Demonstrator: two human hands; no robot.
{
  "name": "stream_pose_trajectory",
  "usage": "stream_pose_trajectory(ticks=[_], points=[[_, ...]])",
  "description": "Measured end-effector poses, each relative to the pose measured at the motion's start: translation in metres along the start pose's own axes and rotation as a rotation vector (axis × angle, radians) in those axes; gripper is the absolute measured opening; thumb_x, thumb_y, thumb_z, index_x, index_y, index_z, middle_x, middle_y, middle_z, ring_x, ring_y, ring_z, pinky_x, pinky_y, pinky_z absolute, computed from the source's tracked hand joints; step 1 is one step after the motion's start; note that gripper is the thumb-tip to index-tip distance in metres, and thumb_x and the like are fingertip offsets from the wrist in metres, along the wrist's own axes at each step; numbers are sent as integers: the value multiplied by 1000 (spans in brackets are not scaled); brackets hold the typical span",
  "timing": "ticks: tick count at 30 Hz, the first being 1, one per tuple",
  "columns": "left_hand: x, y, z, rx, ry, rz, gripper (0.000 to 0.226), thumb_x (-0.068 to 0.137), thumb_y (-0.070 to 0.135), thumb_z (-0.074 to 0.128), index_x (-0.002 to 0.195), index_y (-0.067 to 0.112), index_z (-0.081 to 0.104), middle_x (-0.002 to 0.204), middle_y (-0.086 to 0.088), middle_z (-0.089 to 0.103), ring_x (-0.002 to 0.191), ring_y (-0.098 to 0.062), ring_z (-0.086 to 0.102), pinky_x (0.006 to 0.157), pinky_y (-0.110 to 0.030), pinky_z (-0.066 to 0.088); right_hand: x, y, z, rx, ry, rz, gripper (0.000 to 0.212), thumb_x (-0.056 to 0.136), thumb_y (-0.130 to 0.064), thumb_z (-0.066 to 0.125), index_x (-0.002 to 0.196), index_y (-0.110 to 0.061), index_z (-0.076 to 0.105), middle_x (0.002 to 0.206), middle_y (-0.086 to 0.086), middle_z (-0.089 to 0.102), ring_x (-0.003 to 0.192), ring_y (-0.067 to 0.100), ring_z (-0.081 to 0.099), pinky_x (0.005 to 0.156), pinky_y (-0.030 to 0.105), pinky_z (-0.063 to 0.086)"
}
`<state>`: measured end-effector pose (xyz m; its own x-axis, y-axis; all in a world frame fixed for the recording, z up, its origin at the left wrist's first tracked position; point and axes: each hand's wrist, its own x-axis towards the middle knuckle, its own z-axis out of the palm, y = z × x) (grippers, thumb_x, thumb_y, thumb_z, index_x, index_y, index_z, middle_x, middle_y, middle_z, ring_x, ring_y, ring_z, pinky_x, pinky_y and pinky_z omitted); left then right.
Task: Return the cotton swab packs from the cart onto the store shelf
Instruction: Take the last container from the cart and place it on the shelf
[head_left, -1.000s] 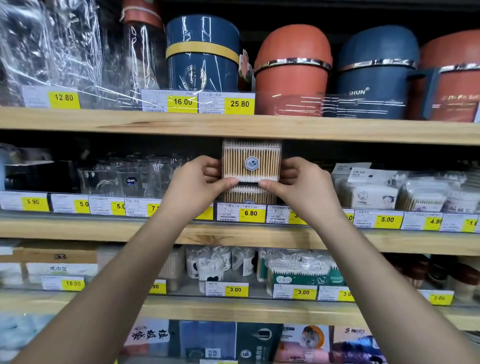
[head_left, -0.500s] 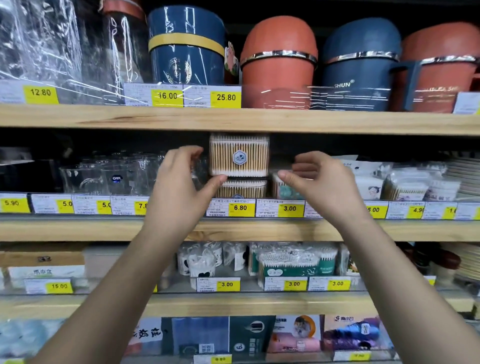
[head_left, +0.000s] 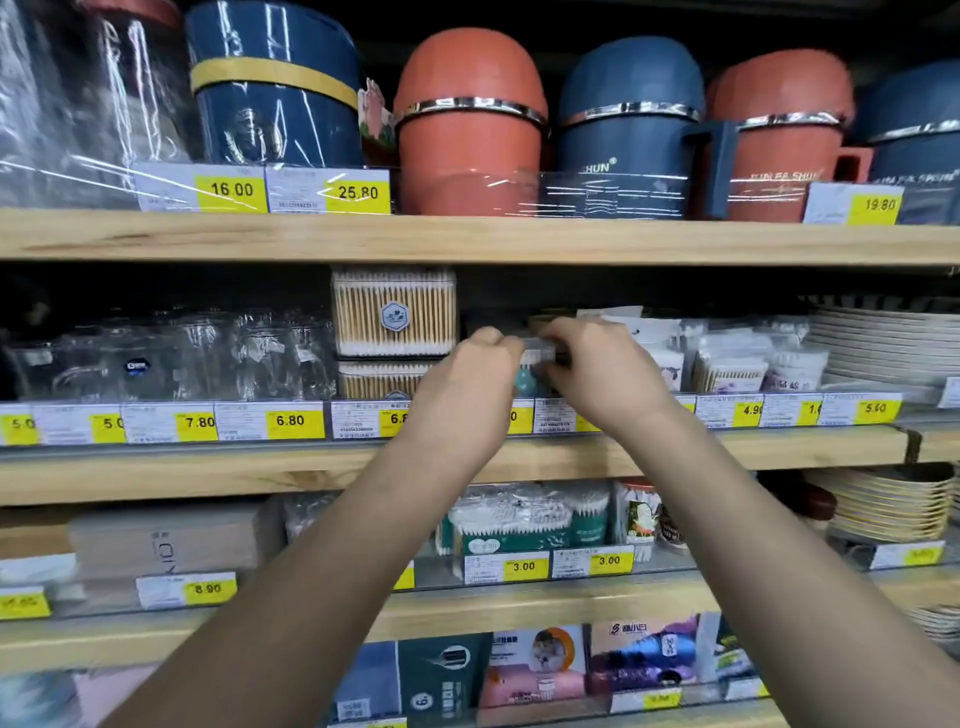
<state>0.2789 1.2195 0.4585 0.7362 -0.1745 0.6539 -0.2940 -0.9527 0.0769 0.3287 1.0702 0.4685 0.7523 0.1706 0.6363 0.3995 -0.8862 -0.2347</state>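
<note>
Two clear boxes of wooden cotton swabs stand stacked on the middle shelf (head_left: 467, 457), the upper box (head_left: 395, 312) on the lower box (head_left: 382, 379). Just right of the stack is a small swab pack with a clear lid and teal base (head_left: 535, 364). My left hand (head_left: 467, 384) pinches its left side and my right hand (head_left: 597, 369) grips its right side, so most of the pack is hidden. The pack sits low on the shelf behind the price strip. The cart is out of view.
Glass cups (head_left: 208, 353) fill the shelf left of the stack. More swab packs (head_left: 727, 369) and stacked plates (head_left: 883, 338) lie to the right. Blue and orange jugs (head_left: 467, 130) stand on the shelf above. Teal swab tubs (head_left: 519, 525) sit one shelf lower.
Both hands have let go of the upper swab box, which stays on the stack. They moved right and closed together on the small teal pack. The view shifted right.
</note>
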Motion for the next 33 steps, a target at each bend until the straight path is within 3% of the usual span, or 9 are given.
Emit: stream_pose_trajectory(ticks=[2, 5, 14, 23, 27, 30, 33], points=[[7, 8, 1, 95, -34, -20, 29, 91, 6, 61, 119, 14, 59, 122, -7, 54, 109, -33, 63, 77, -44, 55, 4, 0, 2, -88, -23, -14, 30, 92, -25, 63, 122, -22, 67, 119, 11, 68, 116, 34, 62, 78, 38, 49], [13, 19, -1, 217, -40, -29, 32, 91, 2, 54, 121, 12, 57, 123, -9, 54, 118, -30, 55, 70, -37, 43, 7, 0, 0, -135, -49, -37, 25, 93, -29, 62, 117, -26, 69, 117, 9, 70, 115, 33, 62, 70, 33, 39], [12, 21, 0, 358, -100, -97, 29, 95, 9, 58, 124, 10, 56, 120, -8, 58, 122, -28, 51, 68, -37, 37, 4, 6, -3, -69, -71, -45, 31, 93, -28, 63, 124, -29, 67, 117, 11, 73, 116, 34, 62, 82, 37, 51], [12, 18, -1, 342, -71, -91, 25, 95, 11, 59, 120, 11, 58, 118, -7, 60, 119, -28, 53, 65, -36, 36, 0, 4, -2, -73, -37, -57, 27, 95, -29, 61, 121, -30, 68, 112, 9, 74, 112, 34, 64, 74, 35, 46], [10, 14, 0, 297, -46, -70, 30, 94, 12, 60, 124, 13, 55, 123, -5, 58, 123, -27, 52, 65, -37, 38, -1, 5, -2, -57, -16, -61, 32, 93, -30, 63, 125, -28, 66, 114, 11, 73, 111, 35, 65, 78, 37, 51], [-3, 8, -7, 184, 32, -18, 36, 97, 21, 57, 133, 18, 52, 132, 0, 55, 128, -23, 50, 75, -40, 51, -9, 5, -5, -29, 82, -104, 33, 92, -32, 65, 125, -28, 65, 113, 7, 70, 108, 33, 65, 78, 38, 52], [-36, -7, -22, -30, 178, 32, 35, 98, 34, 57, 133, 28, 56, 129, 10, 58, 122, -14, 54, 83, -38, 53, -30, 3, -7, 79, 236, -171, 26, 92, -35, 65, 117, -31, 67, 104, -3, 68, 96, 24, 69, 76, 39, 56]])
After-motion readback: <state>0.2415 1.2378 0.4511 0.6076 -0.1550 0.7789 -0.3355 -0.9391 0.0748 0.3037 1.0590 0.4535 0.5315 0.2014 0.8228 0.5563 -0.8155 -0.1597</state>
